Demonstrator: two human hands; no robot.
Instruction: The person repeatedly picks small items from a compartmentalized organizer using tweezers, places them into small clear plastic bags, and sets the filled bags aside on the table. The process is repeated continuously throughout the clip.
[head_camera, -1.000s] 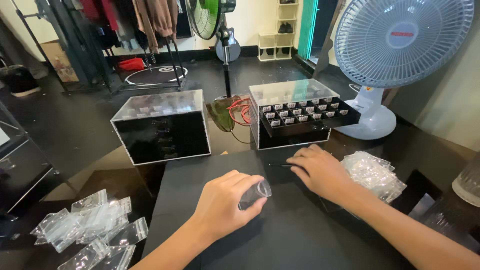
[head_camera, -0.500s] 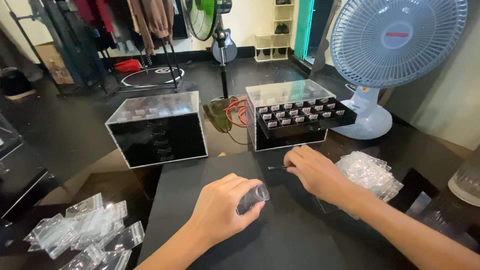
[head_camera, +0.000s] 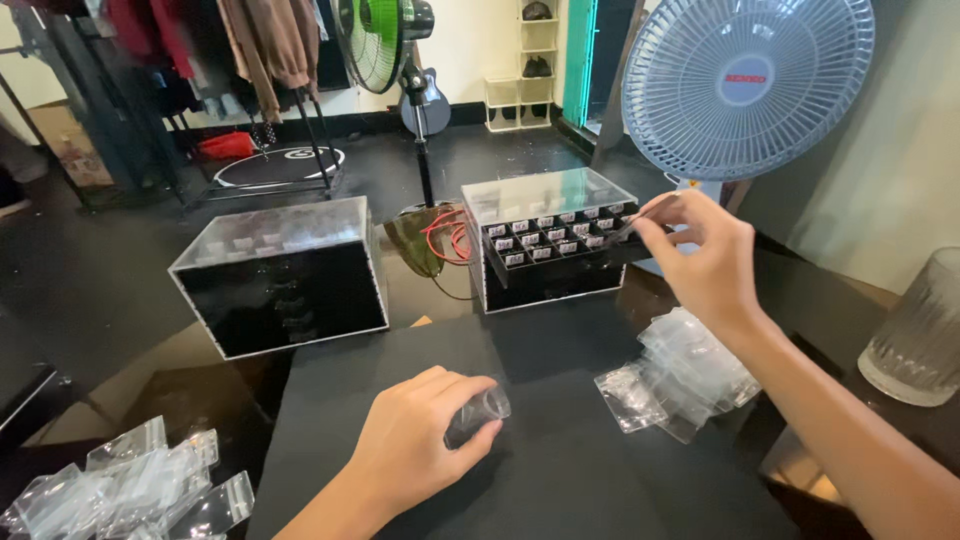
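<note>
We have our left hand (head_camera: 425, 445) clenched round a small clear vial (head_camera: 478, 414) on the counter (head_camera: 560, 470); our right hand (head_camera: 700, 255) pinches tweezers (head_camera: 640, 217) over the open compartment drawer (head_camera: 560, 245); nothing visibly transferred yet

There are two hands, the left hand (head_camera: 415, 455) and the right hand (head_camera: 700, 255). I count two boxes, one (head_camera: 280, 275) and another (head_camera: 550, 240), two fans, blue (head_camera: 745, 85) and green (head_camera: 375, 40), two bag piles, left (head_camera: 130, 490) and right (head_camera: 685, 375), and one glass (head_camera: 915, 330).
</note>
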